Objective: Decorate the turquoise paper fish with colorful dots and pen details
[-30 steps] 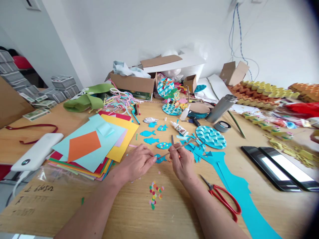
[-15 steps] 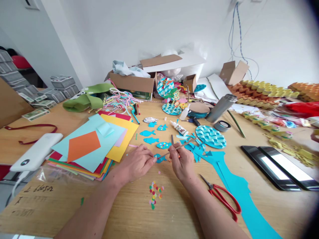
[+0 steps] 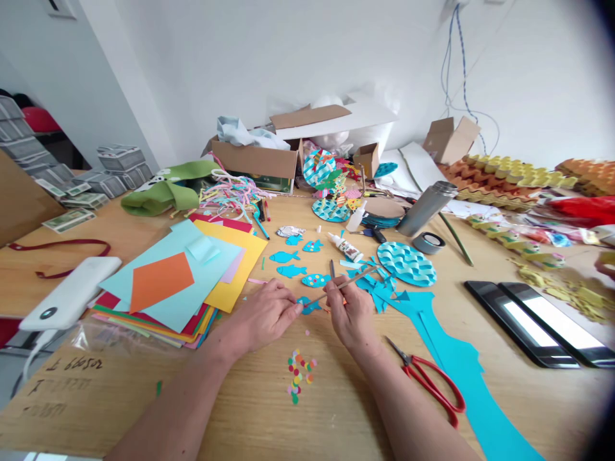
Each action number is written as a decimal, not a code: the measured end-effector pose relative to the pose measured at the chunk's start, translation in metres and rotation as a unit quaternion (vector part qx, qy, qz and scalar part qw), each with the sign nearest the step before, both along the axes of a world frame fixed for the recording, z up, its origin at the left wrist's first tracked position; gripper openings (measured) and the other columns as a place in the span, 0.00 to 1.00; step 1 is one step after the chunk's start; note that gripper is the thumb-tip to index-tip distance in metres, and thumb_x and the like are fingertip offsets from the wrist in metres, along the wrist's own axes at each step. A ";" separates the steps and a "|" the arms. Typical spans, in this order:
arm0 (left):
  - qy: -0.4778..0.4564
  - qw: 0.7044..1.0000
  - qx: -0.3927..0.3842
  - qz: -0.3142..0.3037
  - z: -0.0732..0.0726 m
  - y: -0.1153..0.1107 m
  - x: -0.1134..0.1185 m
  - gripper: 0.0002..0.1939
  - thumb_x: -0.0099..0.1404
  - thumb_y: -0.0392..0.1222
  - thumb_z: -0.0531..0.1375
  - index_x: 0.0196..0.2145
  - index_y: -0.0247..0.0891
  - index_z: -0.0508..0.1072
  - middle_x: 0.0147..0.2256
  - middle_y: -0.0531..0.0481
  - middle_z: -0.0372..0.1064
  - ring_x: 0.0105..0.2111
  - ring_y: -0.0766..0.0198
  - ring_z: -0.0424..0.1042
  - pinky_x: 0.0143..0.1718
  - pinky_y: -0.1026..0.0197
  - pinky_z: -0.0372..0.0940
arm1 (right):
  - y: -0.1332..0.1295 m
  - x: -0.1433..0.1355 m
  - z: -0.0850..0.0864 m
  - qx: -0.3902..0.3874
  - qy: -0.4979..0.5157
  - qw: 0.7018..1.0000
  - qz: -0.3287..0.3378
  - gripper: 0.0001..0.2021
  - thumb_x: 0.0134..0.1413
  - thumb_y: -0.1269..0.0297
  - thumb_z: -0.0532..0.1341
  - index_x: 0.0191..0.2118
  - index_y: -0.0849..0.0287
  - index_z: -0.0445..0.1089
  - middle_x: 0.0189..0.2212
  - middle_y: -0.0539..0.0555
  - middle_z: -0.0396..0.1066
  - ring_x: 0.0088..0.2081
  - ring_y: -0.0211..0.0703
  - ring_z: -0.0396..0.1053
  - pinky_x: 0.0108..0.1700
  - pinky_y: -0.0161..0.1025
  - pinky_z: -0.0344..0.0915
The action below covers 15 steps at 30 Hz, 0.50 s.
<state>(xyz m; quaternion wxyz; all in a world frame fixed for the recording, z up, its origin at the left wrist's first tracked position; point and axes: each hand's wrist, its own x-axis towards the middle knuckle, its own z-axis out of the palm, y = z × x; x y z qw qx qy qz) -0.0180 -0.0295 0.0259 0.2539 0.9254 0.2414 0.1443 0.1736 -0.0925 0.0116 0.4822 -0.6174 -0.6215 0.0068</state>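
My left hand [image 3: 268, 314] is closed, its thumb and fingertips pinching the left end of a small blue paper fish [image 3: 310, 306] low over the table. My right hand [image 3: 352, 314] grips a thin wooden stick [image 3: 358, 278], whose lower tip touches the fish. A dark pen-like tip [image 3: 331, 267] sticks up behind the right fingers. Just beyond lie more blue paper fish [image 3: 291, 271], one with coloured dots [image 3: 316, 280]. Nearer to me is a scatter of coloured paper dots [image 3: 300, 370]. A white glue bottle [image 3: 346, 248] lies behind the right hand.
Red-handled scissors [image 3: 432, 383] and a long blue paper offcut [image 3: 461, 365] lie to the right. Coloured paper sheets [image 3: 161, 282] and a white power bank [image 3: 72, 293] are at left. A grey flask [image 3: 426, 208] leans behind. Another person's hand [image 3: 606, 264] shows at the right edge.
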 end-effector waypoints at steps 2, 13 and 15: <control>-0.001 1.000 -0.001 0.003 0.000 0.000 0.000 0.22 0.78 0.46 0.45 0.45 0.37 0.77 0.42 0.45 0.76 0.49 0.54 0.65 0.54 0.48 0.61 | 0.000 -0.001 0.001 -0.002 -0.001 1.000 -0.001 0.15 0.65 0.63 0.52 0.24 0.54 0.61 0.18 0.49 0.68 0.20 0.39 0.67 0.25 0.34 0.59; -0.003 1.000 0.005 -0.003 -0.002 0.000 -0.001 0.23 0.78 0.47 0.45 0.44 0.38 0.78 0.42 0.45 0.76 0.49 0.54 0.65 0.54 0.49 0.61 | 0.000 -0.001 0.000 0.001 -0.017 1.000 -0.003 0.14 0.64 0.63 0.52 0.25 0.54 0.60 0.17 0.48 0.67 0.19 0.38 0.65 0.24 0.34 0.57; -0.004 1.000 0.008 -0.005 -0.002 0.000 -0.001 0.23 0.78 0.47 0.44 0.44 0.38 0.78 0.42 0.45 0.76 0.49 0.54 0.65 0.54 0.49 0.61 | 0.000 -0.001 0.000 0.001 -0.017 1.000 -0.006 0.15 0.64 0.63 0.52 0.24 0.54 0.60 0.17 0.48 0.66 0.19 0.38 0.65 0.24 0.34 0.57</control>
